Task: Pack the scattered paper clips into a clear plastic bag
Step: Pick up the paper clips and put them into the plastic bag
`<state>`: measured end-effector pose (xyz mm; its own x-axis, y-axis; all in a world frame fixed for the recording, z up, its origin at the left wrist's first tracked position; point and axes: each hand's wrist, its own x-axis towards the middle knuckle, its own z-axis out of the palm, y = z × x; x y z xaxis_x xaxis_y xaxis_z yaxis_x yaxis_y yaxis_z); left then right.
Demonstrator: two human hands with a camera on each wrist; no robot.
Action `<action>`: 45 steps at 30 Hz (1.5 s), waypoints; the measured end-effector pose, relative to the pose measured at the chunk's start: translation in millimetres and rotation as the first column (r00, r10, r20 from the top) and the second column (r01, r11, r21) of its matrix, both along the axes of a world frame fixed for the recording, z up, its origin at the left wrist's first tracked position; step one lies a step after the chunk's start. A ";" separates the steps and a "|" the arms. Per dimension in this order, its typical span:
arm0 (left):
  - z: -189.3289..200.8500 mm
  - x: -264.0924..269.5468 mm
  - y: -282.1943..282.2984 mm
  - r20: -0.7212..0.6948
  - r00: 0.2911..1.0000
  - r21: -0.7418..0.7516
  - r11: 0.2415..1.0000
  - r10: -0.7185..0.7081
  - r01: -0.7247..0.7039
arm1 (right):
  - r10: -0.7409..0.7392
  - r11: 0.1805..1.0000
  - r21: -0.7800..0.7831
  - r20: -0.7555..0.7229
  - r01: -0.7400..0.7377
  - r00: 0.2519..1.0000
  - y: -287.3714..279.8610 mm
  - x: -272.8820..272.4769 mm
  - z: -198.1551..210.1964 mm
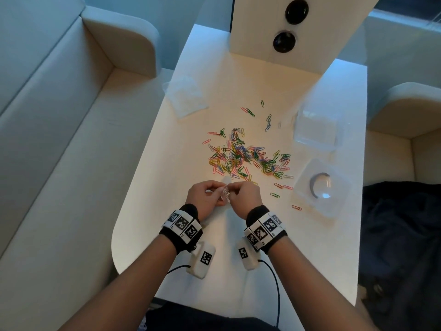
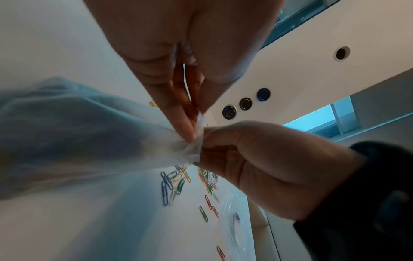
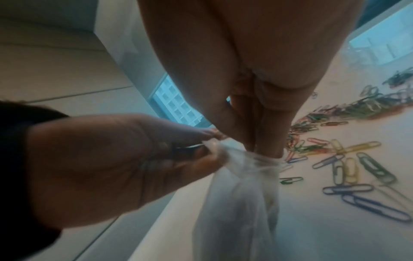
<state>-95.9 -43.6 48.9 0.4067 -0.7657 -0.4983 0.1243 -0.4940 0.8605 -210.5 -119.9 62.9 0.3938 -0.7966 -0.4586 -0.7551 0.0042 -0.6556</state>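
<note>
A small crumpled clear plastic bag (image 1: 225,195) is held just above the white table (image 1: 191,247), near its front. My left hand (image 1: 220,190) pinches the bag's top edge from the left and my right hand (image 1: 231,191) pinches it from the right, fingertips almost touching. In the left wrist view the bag (image 2: 89,134) billows out to the left of the left hand (image 2: 190,130) and right hand (image 2: 208,141). In the right wrist view the bag (image 3: 241,194) hangs below the right hand (image 3: 266,148) and left hand (image 3: 208,146). Coloured paper clips (image 1: 248,158) lie scattered just beyond the hands. What the bag holds cannot be made out.
A stack of clear bags (image 1: 186,96) lies at the table's back left. A clear plastic box (image 1: 317,127) and a clear lid with a ring (image 1: 319,185) sit on the right. A white panel with black round buttons (image 1: 281,32) stands behind. A sofa (image 1: 59,139) flanks the left; dark cloth (image 1: 401,235) lies right.
</note>
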 end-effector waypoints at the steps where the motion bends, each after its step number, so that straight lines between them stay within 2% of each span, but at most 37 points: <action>1: -0.6 0.6 -1.2 0.007 1.000 -0.003 1.000 0.000 0.000 | 0.055 0.998 -0.003 -0.003 -0.055 0.998 1.0 1.5 3.0; 3: -0.3 3.1 -2.3 0.028 1.000 -0.008 1.000 -0.004 0.004 | 0.111 0.993 0.029 0.082 -0.113 0.991 -0.5 0.6 10.7; 4: 0.0 4.6 -2.3 0.026 1.000 -0.009 1.000 0.001 -0.001 | 0.081 0.992 0.085 0.161 -0.096 0.984 -4.5 -2.2 13.0; 7: 1.6 10.5 -0.8 0.006 0.999 -0.007 0.999 0.032 -0.032 | -0.123 0.949 0.315 0.336 0.012 0.934 -27.9 -15.7 16.1; 9: 1.9 14.8 1.1 0.005 0.999 0.012 0.999 0.047 -0.047 | -0.233 0.937 0.333 0.370 0.105 0.900 -53.2 -27.1 9.4; 10: 1.4 16.7 1.7 0.002 0.999 0.022 0.999 0.047 -0.047 | -0.266 0.946 0.274 0.348 0.173 0.899 -67.8 -32.2 4.5; 12: 0.1 18.6 2.7 -0.001 0.999 0.032 0.999 0.042 -0.042 | -0.231 0.972 -0.007 0.167 0.235 0.959 -101.4 -42.4 -10.2; 14: 0.4 17.0 2.9 -0.005 0.999 0.035 0.998 0.044 -0.044 | -0.142 0.967 -0.228 -0.110 0.115 0.984 -130.9 -52.8 -27.1; 16: 1.2 13.8 2.9 -0.014 0.998 0.027 0.998 0.054 -0.054 | -0.031 0.969 -0.243 -0.298 -0.044 0.954 -145.7 -61.9 -45.1; 18: 2.5 11.9 3.3 -0.015 0.998 0.024 0.998 0.054 -0.054 | 0.092 0.957 -0.214 -0.419 -0.197 0.903 -145.2 -66.9 -61.1; 20: 2.7 11.2 3.4 -0.019 0.998 0.023 0.998 0.056 -0.055 | 0.126 0.938 -0.231 -0.467 -0.259 0.875 -134.4 -66.2 -70.0; 24: 4.4 8.2 4.1 -0.050 0.996 0.004 0.997 0.074 -0.074 | 0.105 0.878 -0.393 -0.396 -0.272 0.912 -108.6 -54.1 -71.9; 27: 6.3 6.4 3.5 -0.066 0.996 -0.007 0.998 0.066 -0.067 | 0.166 0.847 -0.419 -0.375 -0.326 0.912 -99.2 -50.9 -69.4; 30: 7.1 6.2 3.4 -0.073 0.996 -0.002 0.998 0.058 -0.058 | 0.138 0.896 -0.360 -0.328 -0.259 0.934 -100.8 -51.8 -59.1; 33: 7.3 7.6 4.3 -0.079 0.995 0.002 0.998 0.055 -0.056 | -0.098 0.968 -0.244 -0.156 0.058 0.983 -99.1 -57.4 -46.7; 35: 7.6 8.2 4.9 -0.087 0.995 0.004 0.999 0.053 -0.053 | -0.305 0.951 -0.056 -0.002 0.305 0.952 -92.2 -63.0 -37.2; 37: 7.2 7.1 4.1 -0.094 0.994 0.012 0.998 0.055 -0.054 | -0.482 0.865 0.262 0.200 0.428 0.853 -80.4 -64.9 -25.6; 39: 6.9 4.5 2.1 -0.097 0.994 0.022 0.999 0.052 -0.050 | -0.629 0.736 0.567 0.372 0.370 0.683 -64.4 -61.5 -12.7; 40: 6.9 2.5 0.6 -0.096 0.994 0.023 0.999 0.046 -0.044 | -0.661 0.691 0.656 0.405 0.302 0.632 -56.0 -58.1 -6.3; 42: 6.4 -0.8 -1.7 -0.081 0.996 0.020 0.999 0.038 -0.036 | -0.656 0.654 0.738 0.446 0.164 0.609 -37.4 -48.2 5.0; 45: 6.0 -2.1 -2.7 -0.060 0.998 0.013 0.999 0.031 -0.030 | -0.574 0.693 0.715 0.471 0.091 0.670 -9.5 -32.0 12.0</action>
<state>-98.1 -46.3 54.8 0.3985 -0.7472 -0.5318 0.1909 -0.4996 0.8450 -242.5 -129.4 74.8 0.5294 -0.5779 -0.6211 -0.0223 0.7224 -0.6911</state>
